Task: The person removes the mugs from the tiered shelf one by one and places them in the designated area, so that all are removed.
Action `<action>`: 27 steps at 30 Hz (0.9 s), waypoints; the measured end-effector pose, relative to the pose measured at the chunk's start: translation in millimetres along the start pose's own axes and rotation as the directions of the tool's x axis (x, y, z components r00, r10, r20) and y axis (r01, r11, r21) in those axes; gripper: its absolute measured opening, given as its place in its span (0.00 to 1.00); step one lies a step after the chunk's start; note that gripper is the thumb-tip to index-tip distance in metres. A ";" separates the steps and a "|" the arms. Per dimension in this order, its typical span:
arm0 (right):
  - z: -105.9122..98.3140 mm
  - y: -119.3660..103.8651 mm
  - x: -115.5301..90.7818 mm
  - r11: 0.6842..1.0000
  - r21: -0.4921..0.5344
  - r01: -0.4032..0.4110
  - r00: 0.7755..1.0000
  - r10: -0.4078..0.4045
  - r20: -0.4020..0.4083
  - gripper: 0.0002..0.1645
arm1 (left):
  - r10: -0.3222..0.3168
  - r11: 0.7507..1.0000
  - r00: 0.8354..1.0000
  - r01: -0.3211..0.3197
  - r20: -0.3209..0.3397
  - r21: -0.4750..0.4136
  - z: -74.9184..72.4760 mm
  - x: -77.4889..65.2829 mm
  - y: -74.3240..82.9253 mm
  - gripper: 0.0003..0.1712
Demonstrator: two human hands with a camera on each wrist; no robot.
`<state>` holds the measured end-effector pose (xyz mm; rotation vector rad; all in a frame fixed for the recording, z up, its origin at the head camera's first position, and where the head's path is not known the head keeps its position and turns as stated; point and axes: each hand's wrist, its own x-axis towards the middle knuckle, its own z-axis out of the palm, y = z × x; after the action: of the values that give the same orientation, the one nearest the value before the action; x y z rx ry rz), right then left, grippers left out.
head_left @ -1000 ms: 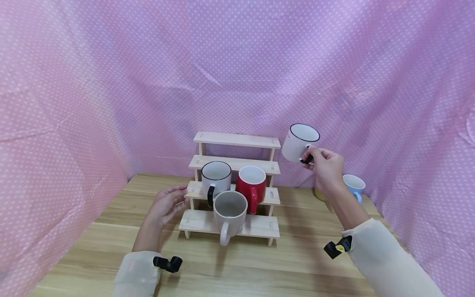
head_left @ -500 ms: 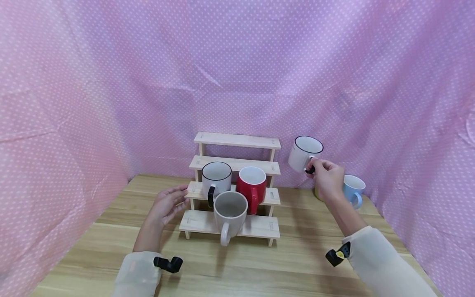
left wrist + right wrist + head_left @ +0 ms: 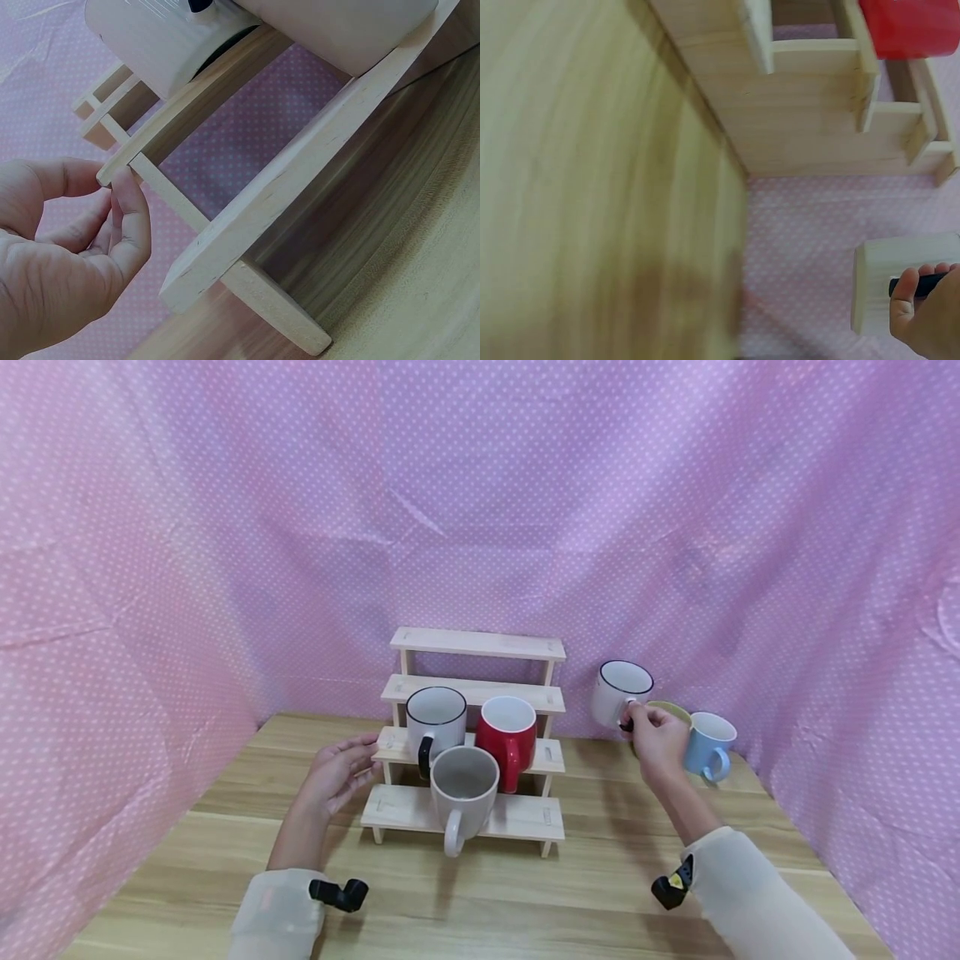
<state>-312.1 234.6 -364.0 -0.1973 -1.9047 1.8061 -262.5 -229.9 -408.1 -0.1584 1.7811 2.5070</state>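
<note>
White mug [image 3: 613, 697], black-rimmed: held above the table [image 3: 420, 910], right of the wooden rack [image 3: 480, 644]; mouth up, long axis near vertical, handle [image 3: 931, 284] toward the right hand [image 3: 662, 743], which pinches it, body beyond the grip; left hand [image 3: 339, 774] pinches the rack

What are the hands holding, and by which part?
The right hand holds a black-rimmed white mug by its black handle; the left hand pinches the wooden stand by its second-lowest shelf's left end.

Right hand [image 3: 932, 315] grips white mug [image 3: 874, 281] by black handle [image 3: 931, 284], apart from tiered wooden stand [image 3: 802, 120]; dotted cloth [image 3: 802, 240] behind
</note>
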 end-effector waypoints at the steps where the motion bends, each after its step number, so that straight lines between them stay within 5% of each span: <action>1: -0.3 3.9 0.3 1.000 0.005 -0.010 1.000 0.010 -0.003 0.16 | 0.001 1.000 1.000 -0.001 0.003 0.001 -0.2 -0.1 0.1 0.13; 17: -4.4 44.1 0.6 0.984 -0.171 -0.052 0.999 0.049 -0.021 0.20 | 0.013 1.000 1.000 -0.013 0.012 0.000 -1.7 0.1 -0.5 0.11; 27: -2.4 60.1 1.5 0.981 -0.174 -0.086 0.996 0.085 -0.017 0.21 | 0.020 1.000 1.000 -0.019 0.017 -0.016 -2.4 -0.5 -0.1 0.12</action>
<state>-326.3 243.9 -421.8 -0.3529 -2.0777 1.6871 -261.9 -232.1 -408.9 -0.1210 1.7655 2.5289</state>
